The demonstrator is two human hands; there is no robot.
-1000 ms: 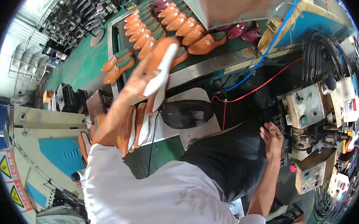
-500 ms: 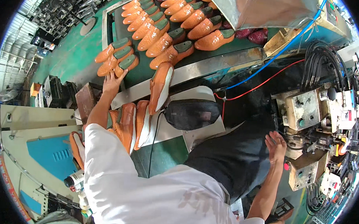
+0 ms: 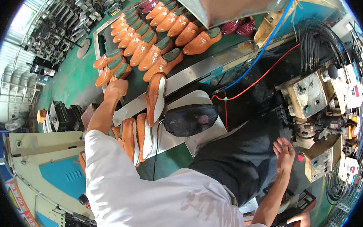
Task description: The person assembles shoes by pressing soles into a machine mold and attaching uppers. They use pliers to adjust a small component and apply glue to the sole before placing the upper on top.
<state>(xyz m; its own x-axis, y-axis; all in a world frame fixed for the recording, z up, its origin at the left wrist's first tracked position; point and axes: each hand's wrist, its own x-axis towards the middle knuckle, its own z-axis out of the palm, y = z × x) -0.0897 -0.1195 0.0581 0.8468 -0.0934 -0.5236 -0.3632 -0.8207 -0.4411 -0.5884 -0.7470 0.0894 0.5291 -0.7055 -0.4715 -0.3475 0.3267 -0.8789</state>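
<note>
My left hand (image 3: 116, 88) is stretched out to the row of glossy orange shoe uppers, its fingers curled in at the heel end of the nearest one. That orange shoe upper (image 3: 120, 74) sits on a green last, partly hidden by the hand. Two more of its kind stand just beyond it. Over my dark trousers hangs my right hand (image 3: 284, 153), empty, its fingers slightly bent and apart. An orange shoe with a white sole (image 3: 154, 99) leans at the bench's metal edge, to the right of my left forearm.
Many orange uppers on lasts (image 3: 167, 63) fill the bench, with dark red ones (image 3: 245, 27) behind. A black pouch (image 3: 191, 120) and more white-soled shoes (image 3: 143, 136) lie nearer. Blue and red hoses (image 3: 255, 82) cross right. Machine control boxes (image 3: 307, 95) and another person's arm (image 3: 302, 222) are at right.
The view has shifted a little. My left hand's fingers, spread against the upper before, are now curled in at its heel. My right hand stays by my thigh.
</note>
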